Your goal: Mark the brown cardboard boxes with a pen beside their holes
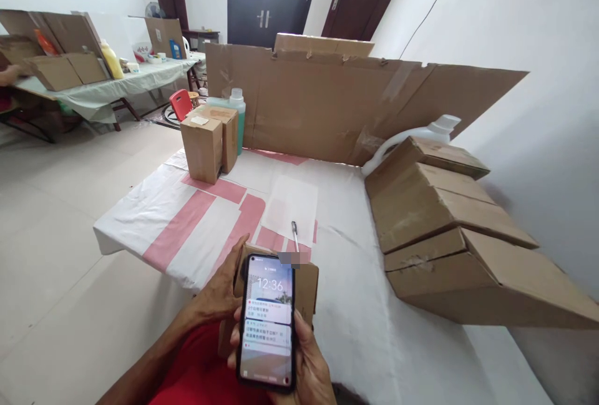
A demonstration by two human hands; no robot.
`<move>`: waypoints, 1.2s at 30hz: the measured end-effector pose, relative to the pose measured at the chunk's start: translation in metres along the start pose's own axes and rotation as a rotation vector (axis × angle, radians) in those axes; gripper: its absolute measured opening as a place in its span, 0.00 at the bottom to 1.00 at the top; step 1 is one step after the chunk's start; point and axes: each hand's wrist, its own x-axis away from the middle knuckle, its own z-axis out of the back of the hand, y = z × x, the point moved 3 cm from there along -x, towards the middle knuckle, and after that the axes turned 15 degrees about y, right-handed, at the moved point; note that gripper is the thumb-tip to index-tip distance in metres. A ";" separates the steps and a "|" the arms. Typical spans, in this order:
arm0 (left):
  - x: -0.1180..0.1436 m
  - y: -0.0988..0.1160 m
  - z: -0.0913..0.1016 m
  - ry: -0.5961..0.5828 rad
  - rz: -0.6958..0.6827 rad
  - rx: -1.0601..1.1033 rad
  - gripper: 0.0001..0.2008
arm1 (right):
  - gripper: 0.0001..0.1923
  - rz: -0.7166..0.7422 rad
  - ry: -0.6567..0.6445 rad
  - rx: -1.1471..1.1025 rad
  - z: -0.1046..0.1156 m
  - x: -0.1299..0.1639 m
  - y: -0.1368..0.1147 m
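Right hand (306, 364) wrapped around a black phone (266, 321), fingers closed on its right edge and underside, lit lock screen facing up. Left hand (224, 292) resting against a small cardboard box (306, 289) sitting behind the phone, thumb (239, 249) up along the box's left edge, fingers hidden behind phone and box, so grip on the box impossible to judge. Phone held low and close, over the near edge of a table (374, 342) covered in white cloth with red stripes.

Just beyond the box, a pen (295, 234) lying on a pale sheet (292, 199), nearly touching the box's far edge. Far left corner: two upright cartons (208, 143) side by side, a green bottle (238, 115) right behind them. Along the back, a wide cardboard screen (327, 105) standing upright. Right side crowded by a stack of flattened cartons (444, 230), tilted, partly hiding a white jug (435, 127). Across the room at left, another table (116, 83) with boxes and a yellow bottle (111, 58).
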 end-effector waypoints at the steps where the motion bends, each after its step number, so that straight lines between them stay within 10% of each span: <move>1: 0.001 0.002 0.000 -0.015 0.008 0.013 0.56 | 0.28 0.027 0.016 0.002 0.000 0.002 -0.003; 10: 0.001 -0.002 0.006 0.007 0.109 -0.067 0.57 | 0.37 0.449 0.484 0.212 0.055 -0.006 -0.078; 17: -0.007 -0.012 0.023 0.030 0.221 -0.029 0.58 | 0.34 0.900 1.139 0.961 0.138 -0.041 -0.148; 23: -0.026 -0.032 0.022 0.089 0.251 -0.027 0.53 | 0.19 0.931 1.248 1.285 0.155 -0.052 -0.163; 31: -0.015 -0.051 0.035 0.286 0.176 -0.136 0.34 | 0.34 1.034 1.250 1.613 0.146 -0.047 -0.148; 36: 0.040 -0.055 0.044 0.187 0.253 -0.115 0.31 | 0.32 1.041 0.786 1.359 0.147 -0.032 -0.082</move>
